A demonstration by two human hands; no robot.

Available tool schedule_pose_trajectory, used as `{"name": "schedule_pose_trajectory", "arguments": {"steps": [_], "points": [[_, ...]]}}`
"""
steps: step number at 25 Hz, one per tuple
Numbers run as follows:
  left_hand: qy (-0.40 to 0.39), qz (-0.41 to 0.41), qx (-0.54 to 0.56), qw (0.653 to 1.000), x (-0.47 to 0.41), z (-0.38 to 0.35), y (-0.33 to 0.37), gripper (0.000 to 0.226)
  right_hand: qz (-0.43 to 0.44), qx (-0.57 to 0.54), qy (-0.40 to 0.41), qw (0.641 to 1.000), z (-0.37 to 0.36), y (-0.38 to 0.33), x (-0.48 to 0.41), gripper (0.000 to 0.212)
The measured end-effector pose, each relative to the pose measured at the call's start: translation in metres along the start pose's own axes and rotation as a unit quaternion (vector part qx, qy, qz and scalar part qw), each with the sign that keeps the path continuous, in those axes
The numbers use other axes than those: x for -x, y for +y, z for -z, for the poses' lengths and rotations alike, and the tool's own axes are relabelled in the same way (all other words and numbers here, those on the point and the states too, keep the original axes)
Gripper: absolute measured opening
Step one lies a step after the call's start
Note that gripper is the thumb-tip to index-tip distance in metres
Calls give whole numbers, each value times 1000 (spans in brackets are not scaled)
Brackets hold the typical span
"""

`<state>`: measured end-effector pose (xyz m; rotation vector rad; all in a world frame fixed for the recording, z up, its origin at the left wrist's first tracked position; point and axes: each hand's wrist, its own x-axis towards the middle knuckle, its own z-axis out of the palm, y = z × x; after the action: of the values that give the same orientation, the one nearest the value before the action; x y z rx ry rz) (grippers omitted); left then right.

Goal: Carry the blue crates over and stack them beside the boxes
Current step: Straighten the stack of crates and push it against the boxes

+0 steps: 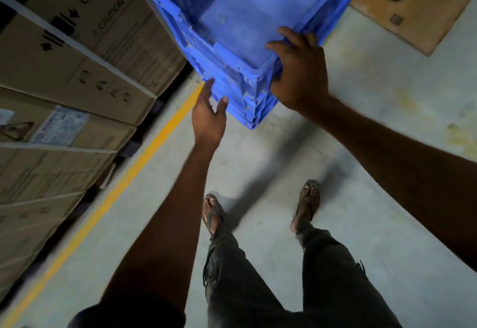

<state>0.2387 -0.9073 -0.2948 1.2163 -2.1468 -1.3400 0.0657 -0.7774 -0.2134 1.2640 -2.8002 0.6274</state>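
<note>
right hand (pixel 299 69) curls over rim of blue crate (pixel 232 17) | left hand (pixel 209 113) spread, fingertips touching wall left of that grip | boxes (pixel 77 56) further left | risk: one-sided hold may tip crate

Wears creased dark grey trousers (pixel 325 283) with loose threads (pixel 205 274) dangling at the sides, a pair of dark thong sandals (pixel 313 207), and a dark short sleeve (pixel 129 316).
</note>
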Motion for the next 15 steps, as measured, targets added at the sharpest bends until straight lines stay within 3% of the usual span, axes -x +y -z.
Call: {"name": "schedule_pose_trajectory", "arguments": {"steps": [2, 4, 6, 10, 12, 15], "points": [[-16, 76, 28, 997, 21, 0, -16, 41, -43, -16, 75, 996, -1, -20, 14, 47], [-15, 96, 31, 995, 28, 7, -27, 23, -61, -59, 160, 983, -14, -40, 40, 23], [0, 105, 45, 993, 21, 17, -38, 12, -85, -122, 175, 973, -40, -61, 69, 5], [-14, 66, 69, 995, -20, 28, -81, 10, -192, -161, 117, 961, -131, -92, 93, 13], [-47, 17, 64, 997, -46, 33, -106, 12, -260, -154, 151, 941, -174, -96, 88, 23], [-102, -60, 42, 992, -89, 47, -134, 15, -287, -109, 245, 920, -214, -98, 72, 32]]}}
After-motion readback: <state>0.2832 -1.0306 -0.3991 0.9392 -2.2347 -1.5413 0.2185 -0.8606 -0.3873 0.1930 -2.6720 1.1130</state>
